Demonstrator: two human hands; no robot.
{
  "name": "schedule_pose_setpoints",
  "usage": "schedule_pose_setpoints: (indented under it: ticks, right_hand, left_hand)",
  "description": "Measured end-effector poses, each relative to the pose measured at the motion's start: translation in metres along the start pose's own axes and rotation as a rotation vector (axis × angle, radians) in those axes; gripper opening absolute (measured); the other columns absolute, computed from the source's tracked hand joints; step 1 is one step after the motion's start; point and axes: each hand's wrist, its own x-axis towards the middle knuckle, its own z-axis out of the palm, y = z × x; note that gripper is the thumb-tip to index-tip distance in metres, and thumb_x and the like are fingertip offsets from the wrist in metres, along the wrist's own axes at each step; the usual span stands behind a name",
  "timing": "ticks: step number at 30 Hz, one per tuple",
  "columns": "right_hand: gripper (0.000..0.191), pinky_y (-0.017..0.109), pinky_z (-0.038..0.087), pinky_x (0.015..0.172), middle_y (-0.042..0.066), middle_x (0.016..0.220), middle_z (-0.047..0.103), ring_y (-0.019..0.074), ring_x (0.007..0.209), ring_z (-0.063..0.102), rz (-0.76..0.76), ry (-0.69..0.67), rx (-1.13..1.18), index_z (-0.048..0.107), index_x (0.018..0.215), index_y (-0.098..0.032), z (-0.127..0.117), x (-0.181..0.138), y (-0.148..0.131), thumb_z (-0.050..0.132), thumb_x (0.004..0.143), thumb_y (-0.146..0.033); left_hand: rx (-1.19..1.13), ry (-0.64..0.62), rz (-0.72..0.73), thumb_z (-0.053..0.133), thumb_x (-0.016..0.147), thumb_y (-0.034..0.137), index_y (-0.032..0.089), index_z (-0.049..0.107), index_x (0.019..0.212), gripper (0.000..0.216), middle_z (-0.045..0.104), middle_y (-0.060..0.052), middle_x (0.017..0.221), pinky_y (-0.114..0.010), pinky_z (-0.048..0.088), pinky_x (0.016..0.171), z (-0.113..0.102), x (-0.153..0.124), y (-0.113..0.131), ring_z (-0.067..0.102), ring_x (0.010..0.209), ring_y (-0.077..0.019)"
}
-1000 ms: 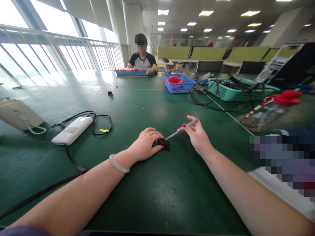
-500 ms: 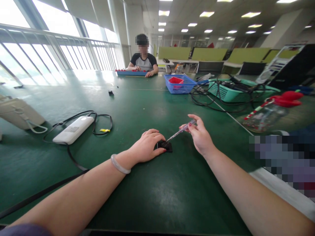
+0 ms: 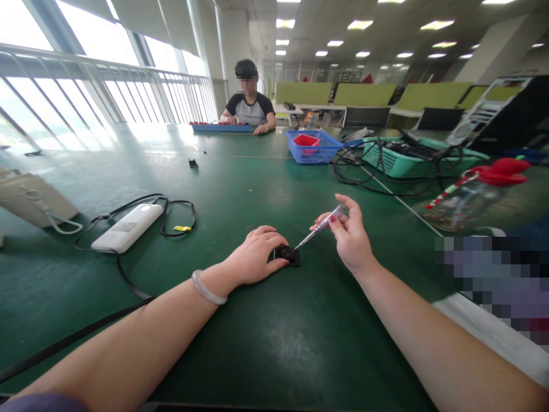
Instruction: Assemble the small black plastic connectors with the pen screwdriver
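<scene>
The left hand [image 3: 258,254] was clamped on the left end of a small black piece [image 3: 293,259], thumb nearer and fingers beyond, presumably to stop it sliding on the desk [image 3: 278,337]. Apart from it, the right hand [image 3: 355,243] gripped a clear-handled screwdriver [image 3: 320,226] aslant, likely for fine control, its tip at the piece; contact could not be told. Lying between both hands, the piece looked dark, its right end flat, finer details too small to read.
</scene>
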Motion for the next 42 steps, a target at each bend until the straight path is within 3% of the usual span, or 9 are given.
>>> schedule_pose_setpoints:
  ticks: [6,19,25,42]
  right_hand:
    - [0.038,0.049,0.054,0.09,-0.001,0.086,0.068,0.0217,0.084,0.071,-0.012,0.058,0.001,0.039,0.125,-0.033,0.0,0.0,-0.001,0.055,0.091,-0.04]
    - [0.04,0.044,0.053,0.088,0.0,0.085,0.068,0.022,0.088,0.069,-0.027,0.008,-0.031,0.043,0.122,-0.031,0.003,-0.001,-0.006,0.062,0.089,-0.042]
    - [0.042,0.042,0.053,0.084,-0.002,0.081,0.067,0.0209,0.08,0.067,0.049,0.036,-0.028,0.046,0.123,-0.032,0.0,0.003,-0.001,0.064,0.086,-0.044]
    - [0.045,0.038,0.053,0.078,-0.003,0.077,0.066,0.0176,0.071,0.064,0.082,0.078,-0.037,0.047,0.12,-0.03,-0.002,0.005,0.009,0.066,0.084,-0.048]
  left_hand:
    - [-0.002,-0.002,-0.005,0.062,0.087,0.041,0.024,0.063,0.113,0.031,0.067,-0.007,0.118,-0.051,0.039,0.108,0.0,0.0,0.0,0.048,0.127,-0.0297]
    - [0.001,-0.007,-0.008,0.061,0.087,0.041,0.024,0.063,0.114,0.031,0.067,-0.007,0.118,-0.05,0.039,0.108,0.0,0.0,0.001,0.048,0.126,-0.0293]
    - [-0.012,-0.006,-0.014,0.062,0.087,0.041,0.025,0.063,0.114,0.031,0.067,-0.007,0.118,-0.05,0.038,0.109,0.001,0.0,0.0,0.047,0.127,-0.0297]
    - [-0.017,0.004,-0.01,0.063,0.086,0.04,0.024,0.063,0.113,0.032,0.067,-0.007,0.117,-0.051,0.039,0.108,0.0,-0.001,0.001,0.047,0.126,-0.0296]
